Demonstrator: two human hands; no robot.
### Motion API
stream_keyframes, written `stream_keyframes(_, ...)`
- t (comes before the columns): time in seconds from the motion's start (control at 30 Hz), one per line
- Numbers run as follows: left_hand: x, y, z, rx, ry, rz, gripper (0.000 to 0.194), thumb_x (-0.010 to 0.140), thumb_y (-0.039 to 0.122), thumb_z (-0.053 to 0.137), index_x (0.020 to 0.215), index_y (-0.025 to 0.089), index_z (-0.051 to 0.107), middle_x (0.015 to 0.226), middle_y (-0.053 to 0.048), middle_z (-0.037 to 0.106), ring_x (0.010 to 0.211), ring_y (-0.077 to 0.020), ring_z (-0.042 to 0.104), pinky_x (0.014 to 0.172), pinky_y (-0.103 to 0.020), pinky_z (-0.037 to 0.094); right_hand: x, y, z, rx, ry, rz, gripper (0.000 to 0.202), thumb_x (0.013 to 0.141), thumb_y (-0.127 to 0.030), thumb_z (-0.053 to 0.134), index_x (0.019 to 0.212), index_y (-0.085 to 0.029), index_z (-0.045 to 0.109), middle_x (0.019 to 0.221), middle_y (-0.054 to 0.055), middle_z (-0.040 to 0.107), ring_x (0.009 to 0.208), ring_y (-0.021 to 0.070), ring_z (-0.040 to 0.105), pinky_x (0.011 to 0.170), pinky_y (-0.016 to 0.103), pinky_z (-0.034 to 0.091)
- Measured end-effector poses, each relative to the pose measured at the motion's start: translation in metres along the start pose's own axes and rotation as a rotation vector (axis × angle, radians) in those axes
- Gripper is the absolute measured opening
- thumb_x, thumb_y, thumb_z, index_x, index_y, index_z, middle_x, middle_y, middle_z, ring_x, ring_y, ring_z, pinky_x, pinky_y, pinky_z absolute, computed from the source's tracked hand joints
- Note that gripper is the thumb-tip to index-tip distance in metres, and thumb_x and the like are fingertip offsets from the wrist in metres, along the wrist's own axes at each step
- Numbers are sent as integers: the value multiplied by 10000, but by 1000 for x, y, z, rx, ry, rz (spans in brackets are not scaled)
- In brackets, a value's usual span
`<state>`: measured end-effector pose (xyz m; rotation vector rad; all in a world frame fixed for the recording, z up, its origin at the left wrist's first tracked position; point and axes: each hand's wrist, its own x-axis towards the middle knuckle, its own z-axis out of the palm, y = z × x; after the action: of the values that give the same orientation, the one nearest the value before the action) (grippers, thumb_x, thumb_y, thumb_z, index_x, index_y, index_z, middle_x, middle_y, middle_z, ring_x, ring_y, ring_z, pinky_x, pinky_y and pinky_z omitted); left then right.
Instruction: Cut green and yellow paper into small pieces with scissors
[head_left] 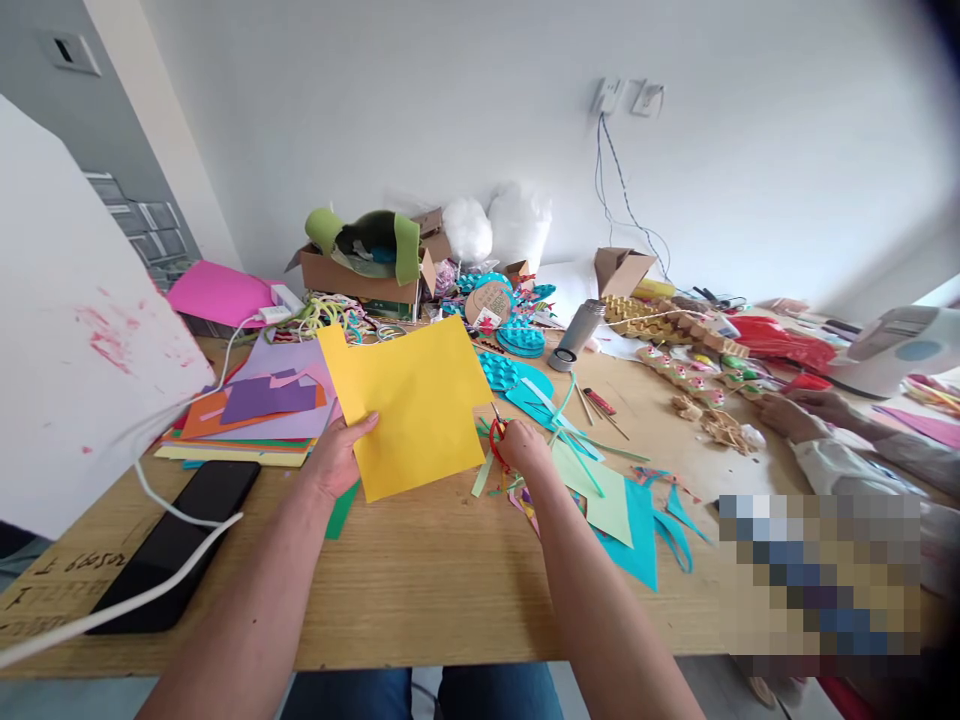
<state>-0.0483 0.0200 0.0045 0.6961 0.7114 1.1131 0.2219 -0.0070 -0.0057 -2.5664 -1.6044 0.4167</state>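
A large yellow sheet of paper (420,405) is held up over the table by my left hand (341,455), thumb on its front at the lower left edge. Notches are cut from its upper left and right edges. My right hand (523,448) is closed round red-handled scissors (497,440), whose tip points up beside the sheet's right notch. Under and beside that hand lie paper scraps, a pale green sheet (600,490) and a turquoise sheet (641,535). A green piece (341,512) lies beneath the yellow sheet.
Coloured paper (270,400) is stacked at left, near a phone (180,545) and white cable. Behind stand a cardboard box (360,275) and a tilted grey flask (577,335). Another person's hands (787,412) rest at right, near a white machine (896,350).
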Motion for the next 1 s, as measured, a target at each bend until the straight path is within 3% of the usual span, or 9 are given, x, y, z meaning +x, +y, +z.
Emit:
stream_keyframes(0.13,0,1,0,-11,1,-6,405,677,180,754,1076,158,690,1104,-111,727,1021,-298,679,896,-425,557,6,4,1,36,-4,24,224,872,-280,551,995,-132,665,1075,181,682,1011,285,644,702,296,460)
stream_keyframes(0.27,-1,2,0,-32,1,-6,389,684,161,744,1069,148,691,1085,-109,733,1000,-288,688,895,-414,556,17,12,-1,104,-48,78,218,862,-322,619,854,-109,665,854,125,697,771,211,665,605,279,469)
stream_keyframes(0.37,-2,3,0,-40,-7,-6,380,692,150,736,1070,144,690,1066,-113,738,999,-290,688,899,-419,553,24,15,-3,189,-61,97,253,907,-360,593,874,-114,638,776,25,653,637,125,615,580,261,499)
stream_keyframes(0.5,-1,4,1,-38,6,-13,390,692,145,734,1079,139,687,1059,-125,738,998,-298,688,899,-427,551,25,12,-1,312,-1,68,246,931,-358,567,922,-118,622,781,0,631,592,93,585,550,237,500)
stream_keyframes(0.67,-1,3,0,-33,8,-2,438,686,153,745,1118,143,673,1075,-132,732,1004,-306,685,905,-436,549,15,8,-3,341,83,-36,188,893,-280,563,803,-126,623,645,31,653,539,129,582,487,222,395)
stream_keyframes(0.87,0,3,-2,-52,-7,6,434,691,141,741,1119,141,673,1075,-128,733,1017,-298,681,915,-422,547,-14,11,-8,200,122,-195,108,828,-266,588,803,-168,624,787,77,701,685,178,623,530,232,312)
stream_keyframes(1.0,0,4,-1,-57,1,13,450,693,132,738,1137,143,666,1070,-124,735,1024,-296,679,913,-420,549,-35,17,-7,98,86,-288,113,831,-211,562,733,-181,609,744,88,693,690,196,629,531,251,265)
